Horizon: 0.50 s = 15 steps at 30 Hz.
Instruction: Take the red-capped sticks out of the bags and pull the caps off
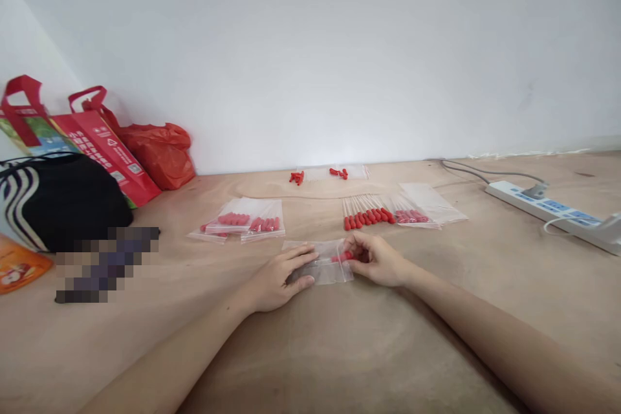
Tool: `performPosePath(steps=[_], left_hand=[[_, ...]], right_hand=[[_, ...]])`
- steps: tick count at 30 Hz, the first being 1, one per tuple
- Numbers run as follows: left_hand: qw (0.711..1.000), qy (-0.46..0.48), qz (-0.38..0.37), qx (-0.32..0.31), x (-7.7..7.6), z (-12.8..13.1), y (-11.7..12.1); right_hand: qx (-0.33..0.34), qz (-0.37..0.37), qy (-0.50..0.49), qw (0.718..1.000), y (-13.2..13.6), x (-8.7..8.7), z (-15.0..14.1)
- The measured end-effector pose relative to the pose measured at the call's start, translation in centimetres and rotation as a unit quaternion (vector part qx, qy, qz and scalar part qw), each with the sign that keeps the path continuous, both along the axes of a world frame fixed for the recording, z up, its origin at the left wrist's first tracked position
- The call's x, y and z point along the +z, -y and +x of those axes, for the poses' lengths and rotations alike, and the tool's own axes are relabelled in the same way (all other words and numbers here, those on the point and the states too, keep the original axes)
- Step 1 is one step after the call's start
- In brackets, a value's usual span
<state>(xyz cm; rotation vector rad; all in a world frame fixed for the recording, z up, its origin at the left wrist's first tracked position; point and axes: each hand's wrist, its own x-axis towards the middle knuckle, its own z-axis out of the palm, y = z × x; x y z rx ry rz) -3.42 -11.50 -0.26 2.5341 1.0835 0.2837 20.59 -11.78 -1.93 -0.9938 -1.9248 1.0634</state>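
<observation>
A small clear zip bag (321, 273) lies flat on the table before me. My left hand (280, 277) rests on the bag's left part, fingers stretched out and thumb apart. At the bag's right end, my right hand (380, 261) pinches a red-tipped stick (343, 257), whose thin shaft points left into the bag. Just beyond is a row of similar red-tipped sticks (367, 216), red ends toward me. Filled zip bags (262, 221) lie to the left of the row. Another bag with red tips (412, 215) is at its right, beside flat clear bags (436, 202).
Small red pieces (297, 178) and a clear bag (359, 172) lie near the wall. A white power strip (548, 210) with cables is at right. Red shopping bags (104, 142), a red plastic bag (162, 152), a black drawstring bag (72, 204) and an orange pouch (22, 265) crowd the left.
</observation>
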Motion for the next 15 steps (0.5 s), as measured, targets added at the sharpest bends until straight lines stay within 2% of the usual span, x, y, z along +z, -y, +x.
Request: performPosePath(steps=[4,6,11,13,15], left_hand=[[1.0,-0.003,0.007,0.012,-0.1,-0.2,0.0],[1.0,-0.008,0.009,0.022,-0.1,-0.4,0.0],[0.999,-0.013,0.034,0.013,0.0,-0.5,0.0],[0.998,-0.01,0.063,-0.01,0.0,-0.4,-0.1],[0.996,-0.007,0.084,-0.029,0.1,-0.2,-0.2]], right_hand=[[-0.045,-0.071,-0.073,0.994,-0.8,1.3,2.5],[-0.092,-0.077,-0.112,0.986,-1.4,2.0,4.1],[-0.25,0.027,-0.185,0.95,-2.9,2.2,6.6],[-0.284,0.085,-0.171,0.94,-3.2,1.7,6.6],[-0.305,0.153,-0.107,0.934,-3.4,1.1,6.1]])
